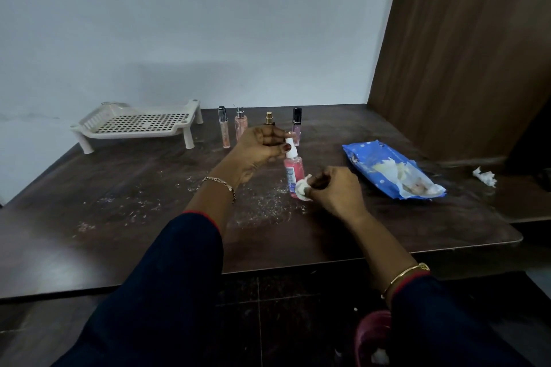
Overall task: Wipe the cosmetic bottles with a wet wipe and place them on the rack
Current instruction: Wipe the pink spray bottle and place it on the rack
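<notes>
**A:** From the head camera, where is the bottle that's being worked on?

**B:** The pink spray bottle [293, 168] is upright in front of the person, between both hands and over the dark table [119, 232]. The wipe covers its foot, so I cannot tell whether the base rests on the wood or is lifted a little.

**A:** Why hold it like that?

**B:** My reading is that the left hand [258, 147] steadies it from the top, which leaves the body free for wiping. The fingers of that hand are curled, with thumb and fingertips pinching the white nozzle cap.

**A:** And the other hand?

**B:** The right hand [335, 188] has its fingers bunched tight round a wadded wet wipe [302, 189]. It presses the wipe against the bottle's lower side, by the label.

**A:** What about the other bottles?

**B:** Four bottles [240, 125] stand in a row at the back of the table, just behind the left hand, which partly hides one. They are on the wood and not on the rack [140, 125], which sits to their left near the wall. I'd judge the task is at an early stage.

**A:** Any spare wipes?

**B:** The blue wipes pack [390, 170] lies open just right of the right hand, probably kept close so it can be reached. A crumpled wipe [484, 176] lies farther right.
</notes>
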### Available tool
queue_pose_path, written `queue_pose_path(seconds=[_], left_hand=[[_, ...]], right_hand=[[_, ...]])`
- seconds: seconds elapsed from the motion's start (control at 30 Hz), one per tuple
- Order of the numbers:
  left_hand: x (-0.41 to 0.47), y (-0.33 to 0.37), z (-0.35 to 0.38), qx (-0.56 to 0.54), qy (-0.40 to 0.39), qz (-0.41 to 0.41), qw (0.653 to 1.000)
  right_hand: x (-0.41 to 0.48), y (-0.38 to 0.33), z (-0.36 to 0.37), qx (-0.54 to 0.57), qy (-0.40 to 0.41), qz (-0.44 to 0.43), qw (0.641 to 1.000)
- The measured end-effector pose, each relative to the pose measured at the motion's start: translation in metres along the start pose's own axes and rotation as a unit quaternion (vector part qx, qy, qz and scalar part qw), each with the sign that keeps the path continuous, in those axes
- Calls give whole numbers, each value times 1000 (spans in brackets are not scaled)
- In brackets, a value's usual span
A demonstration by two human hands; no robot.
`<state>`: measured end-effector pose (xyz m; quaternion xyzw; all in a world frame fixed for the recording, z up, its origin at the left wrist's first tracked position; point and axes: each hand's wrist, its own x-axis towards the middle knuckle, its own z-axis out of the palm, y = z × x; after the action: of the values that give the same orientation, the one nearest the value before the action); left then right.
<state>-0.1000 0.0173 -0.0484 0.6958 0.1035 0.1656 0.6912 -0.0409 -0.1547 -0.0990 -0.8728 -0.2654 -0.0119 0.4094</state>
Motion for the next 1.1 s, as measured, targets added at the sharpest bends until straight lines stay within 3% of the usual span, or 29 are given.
queue_pose_path(seconds=[0.13, 0.37, 0.47, 0.8, 0.97, 1.1], left_hand=[[-1, 4, 5, 2, -4, 0, 1000], [-6, 4, 10, 47, 36, 51, 997], [-5, 5, 9, 30, 46, 44, 998], [-10, -2, -2, -19, 45, 37, 998], [-8, -1, 1, -4, 39, 39, 998], [-6, -3, -1, -2, 40, 36, 999]], right_hand=[[0, -4, -5, -66, -32, 6, 997], [13, -26, -2, 119, 52, -35, 991], [13, -30, -1, 103, 54, -32, 993], [5, -15, -2, -14, -49, -26, 998], [16, -32, 3, 83, 32, -84, 992], [11, -31, 12, 29, 64, -170, 983]])
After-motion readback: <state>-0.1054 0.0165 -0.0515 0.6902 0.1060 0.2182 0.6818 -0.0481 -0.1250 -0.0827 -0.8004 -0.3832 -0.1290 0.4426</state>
